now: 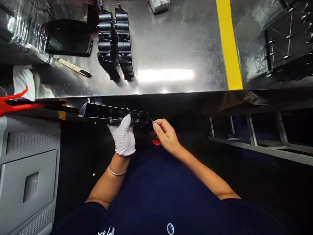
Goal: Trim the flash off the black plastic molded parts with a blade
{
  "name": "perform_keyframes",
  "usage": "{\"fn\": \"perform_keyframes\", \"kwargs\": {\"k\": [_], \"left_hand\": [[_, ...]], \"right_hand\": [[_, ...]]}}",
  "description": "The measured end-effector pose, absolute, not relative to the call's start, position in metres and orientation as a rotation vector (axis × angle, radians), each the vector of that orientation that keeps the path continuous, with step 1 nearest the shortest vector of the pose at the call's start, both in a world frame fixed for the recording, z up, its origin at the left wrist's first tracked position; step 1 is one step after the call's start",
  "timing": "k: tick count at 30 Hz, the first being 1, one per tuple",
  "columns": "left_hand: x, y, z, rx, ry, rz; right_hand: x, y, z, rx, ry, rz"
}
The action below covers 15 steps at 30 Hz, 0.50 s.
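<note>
My left hand (pixel 123 138), in a white glove, grips a long black plastic tray-like part (pixel 97 112) in front of the table edge, thumb over its near side. The part lies almost level, with its hollow side showing and small ribs along the near wall. At its right end is my bare right hand (pixel 167 135), thumb and forefinger pinched on a thin dark pointed tool (pixel 151 120). The tip is close to the part's end; whether they touch I cannot tell. Below those fingers shows a red patch (pixel 156 142), its link to the tool unclear.
Two black ribbed plastic parts (pixel 124 42) stand on the metal table (pixel 171 42). To their left lie a phone (pixel 69 42) and a utility knife (pixel 73 67). Red-handled scissors (pixel 22 106) jut in at left, above a grey bin (pixel 29 176). A metal frame (pixel 259 148) is at right.
</note>
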<state>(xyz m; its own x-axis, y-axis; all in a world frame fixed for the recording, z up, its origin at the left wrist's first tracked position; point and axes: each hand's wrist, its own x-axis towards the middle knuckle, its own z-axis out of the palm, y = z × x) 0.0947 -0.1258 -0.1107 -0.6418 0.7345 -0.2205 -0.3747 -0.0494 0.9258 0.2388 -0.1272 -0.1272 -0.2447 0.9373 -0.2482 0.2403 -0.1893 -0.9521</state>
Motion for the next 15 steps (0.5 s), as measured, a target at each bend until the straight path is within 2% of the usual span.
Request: {"fn": "perform_keyframes", "kwargs": {"k": [5, 11, 15], "left_hand": [[0.101, -0.132, -0.114, 0.549, 1.522, 1.903], [0.099, -0.142, -0.117, 0.735, 1.683, 1.859], [0.083, -0.143, -0.098, 0.590, 1.582, 1.865]], "right_hand": [[0.224, -0.135, -0.128, -1.282, -1.231, 1.620], [0.219, -0.137, -0.143, -1.334, -1.144, 1.600], [0.233, -0.136, -0.169, -1.467, -1.091, 1.493]]}}
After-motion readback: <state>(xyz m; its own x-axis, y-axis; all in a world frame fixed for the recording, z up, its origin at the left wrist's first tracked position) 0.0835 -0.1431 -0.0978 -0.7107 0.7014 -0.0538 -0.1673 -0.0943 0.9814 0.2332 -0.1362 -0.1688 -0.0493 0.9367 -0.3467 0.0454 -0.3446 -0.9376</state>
